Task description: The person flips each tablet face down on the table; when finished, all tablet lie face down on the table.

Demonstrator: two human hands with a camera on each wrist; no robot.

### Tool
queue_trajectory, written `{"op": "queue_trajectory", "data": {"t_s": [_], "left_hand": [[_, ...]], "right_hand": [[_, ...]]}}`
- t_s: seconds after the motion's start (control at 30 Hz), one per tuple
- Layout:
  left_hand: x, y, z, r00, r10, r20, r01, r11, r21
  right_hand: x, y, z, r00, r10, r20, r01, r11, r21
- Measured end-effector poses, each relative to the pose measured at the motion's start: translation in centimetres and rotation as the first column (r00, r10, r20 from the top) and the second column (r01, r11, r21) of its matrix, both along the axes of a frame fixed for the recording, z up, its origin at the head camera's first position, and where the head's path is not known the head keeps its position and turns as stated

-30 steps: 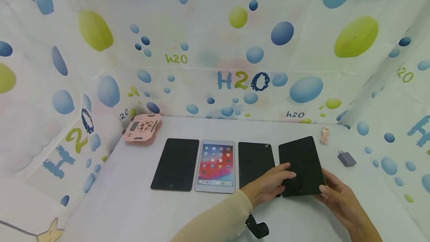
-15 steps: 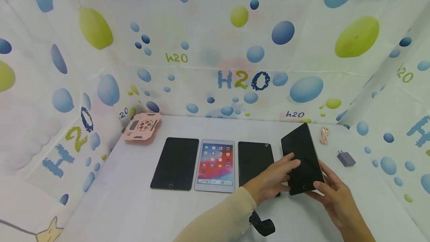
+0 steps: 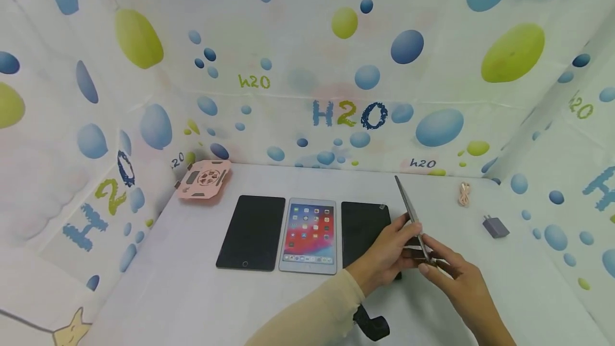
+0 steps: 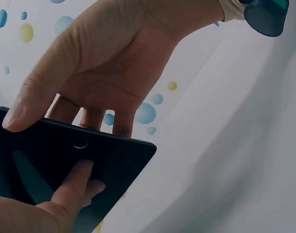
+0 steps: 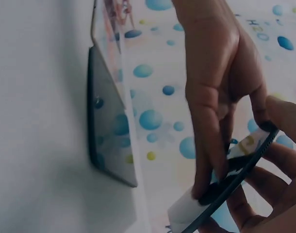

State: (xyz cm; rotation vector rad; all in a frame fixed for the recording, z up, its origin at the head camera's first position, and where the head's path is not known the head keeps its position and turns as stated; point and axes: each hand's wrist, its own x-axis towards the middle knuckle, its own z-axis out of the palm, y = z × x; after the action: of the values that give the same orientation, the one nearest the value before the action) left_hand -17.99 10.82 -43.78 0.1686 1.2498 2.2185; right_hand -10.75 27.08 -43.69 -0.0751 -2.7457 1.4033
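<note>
A black tablet [image 3: 408,204] is raised and turned nearly edge-on in the head view, above the table's right half. My right hand [image 3: 454,276] grips its near end, thumb on the screen side by the round home button and fingers behind, as the left wrist view shows. My left hand [image 3: 384,258] is at the screen side, its fingers touching the dark glass [image 4: 46,165]. Under my left forearm and hand lies another black tablet [image 3: 365,231], partly hidden. A white tablet [image 3: 309,236] with a lit home screen and another black tablet [image 3: 252,234] lie to the left.
A pink case [image 3: 204,179] sits at the back left. At the right are a coiled cable [image 3: 463,194] and a purple-grey charger plug [image 3: 496,226]. A black strap-like piece [image 3: 372,324] hangs by my left wrist. Patterned cloth walls [image 3: 288,68] surround the white table.
The held tablet has turned from facing up to nearly edge-on and shifted left. My right hand has moved left with it. The other tablets stay in place.
</note>
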Motion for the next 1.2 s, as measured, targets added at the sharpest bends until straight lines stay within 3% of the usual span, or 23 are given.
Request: {"op": "queue_trajectory", "data": {"t_s": [0.13,0.2,0.33,0.43,0.53,0.67,0.77,0.87,0.93,1.0,1.2], "left_hand": [[-0.1,-0.6,-0.2,0.999,0.005,-0.032,-0.003,0.999,0.053],[-0.3,-1.0,-0.4,0.999,0.012,-0.04,-0.009,0.998,0.066],[-0.6,-1.4,-0.8,0.999,0.028,-0.028,-0.025,0.995,0.094],[-0.9,-1.6,-1.1,1.0,0.026,-0.012,-0.025,0.994,0.111],[-1.0,-1.7,-1.5,1.0,0.026,-0.002,-0.026,0.995,0.098],[-0.9,-1.5,-2.0,0.998,0.06,-0.002,-0.06,0.998,0.017],[-0.7,-1.1,-1.9,0.989,0.151,-0.001,-0.151,0.986,-0.076],[-0.4,-0.6,-1.5,0.964,0.264,0.015,-0.258,0.952,-0.167],[-0.3,-0.4,-1.4,0.951,0.307,0.025,-0.294,0.931,-0.216],[-0.2,-0.3,-1.5,0.952,0.303,0.033,-0.286,0.925,-0.249],[0.2,-0.4,-2.1,0.982,0.185,0.047,-0.166,0.95,-0.266]], "right_hand": [[-0.1,0.9,-0.6,0.998,0.055,-0.014,-0.054,0.996,0.068],[-0.3,1.8,-1.0,0.998,0.065,0.018,-0.066,0.994,0.089],[-0.8,4.3,-1.8,0.975,0.052,0.216,-0.054,0.999,0.005],[-0.8,5.6,-2.3,0.945,0.059,0.323,-0.015,0.99,-0.139],[-0.8,6.4,-2.7,0.945,0.076,0.318,0.019,0.958,-0.285],[-0.6,7.2,-3.1,0.957,0.098,0.273,0.026,0.908,-0.418],[-0.6,7.8,-3.6,0.965,0.104,0.243,0.021,0.886,-0.463],[-0.8,8.2,-4.2,0.973,0.108,0.206,0.009,0.87,-0.494],[-1.1,8.4,-4.6,0.974,0.1,0.205,0.013,0.874,-0.486],[-1.2,8.7,-4.8,0.971,0.083,0.222,0.026,0.893,-0.45],[-1.3,10.0,-5.2,0.941,0.075,0.33,0.038,0.946,-0.323]]}}
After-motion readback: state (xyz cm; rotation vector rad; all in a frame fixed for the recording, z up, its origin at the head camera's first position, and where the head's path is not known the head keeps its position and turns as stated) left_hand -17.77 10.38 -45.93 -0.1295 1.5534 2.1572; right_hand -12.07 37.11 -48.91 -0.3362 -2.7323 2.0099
